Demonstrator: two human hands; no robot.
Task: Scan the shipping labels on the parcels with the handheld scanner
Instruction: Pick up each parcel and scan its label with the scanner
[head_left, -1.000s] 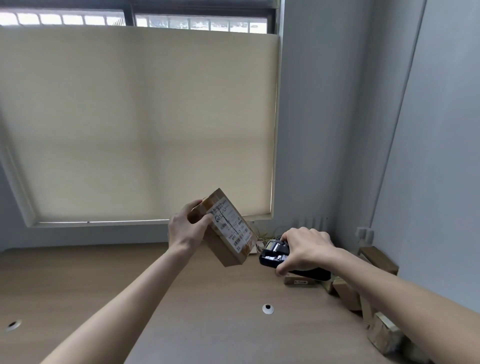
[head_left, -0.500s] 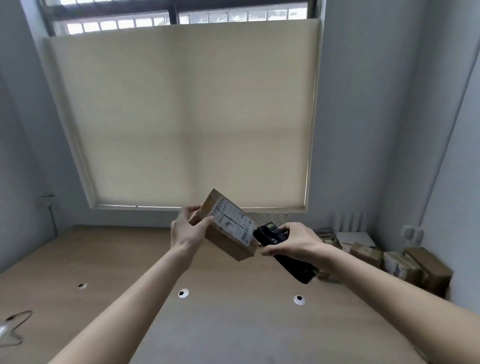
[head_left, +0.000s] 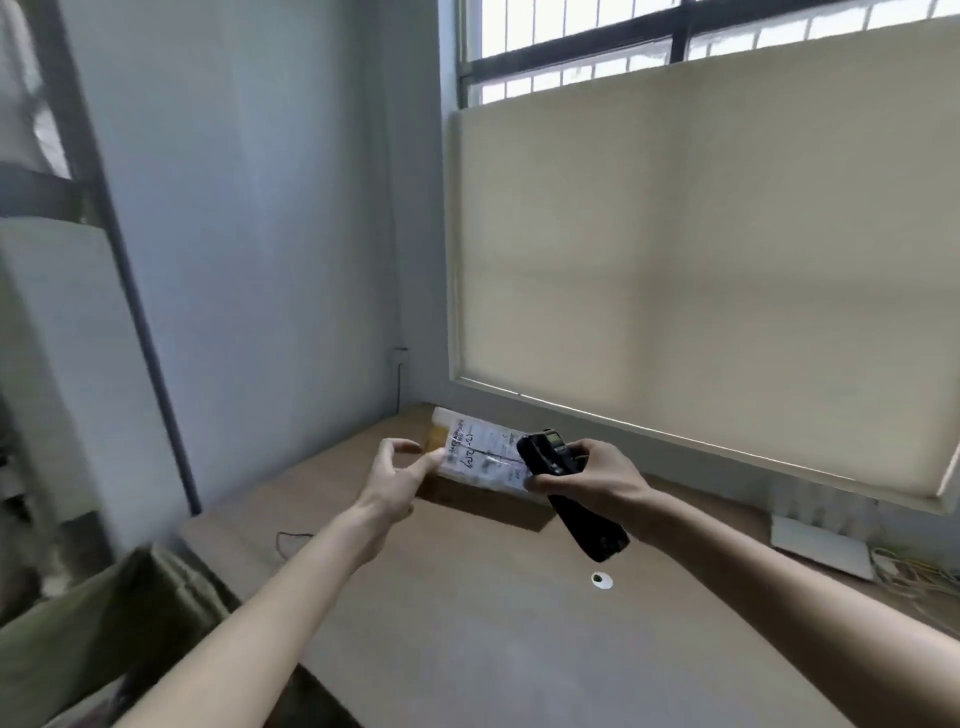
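The parcel (head_left: 480, 470) lies label-up on the desk (head_left: 467, 623) towards eleven o'clock; the left hand (head_left: 397, 475) hovers spread beside it; the right hand (head_left: 589, 475) grips the scanner (head_left: 569, 493) over its label.

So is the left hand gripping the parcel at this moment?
No. The left hand is open with fingers spread beside the parcel, which lies on the desk label up.
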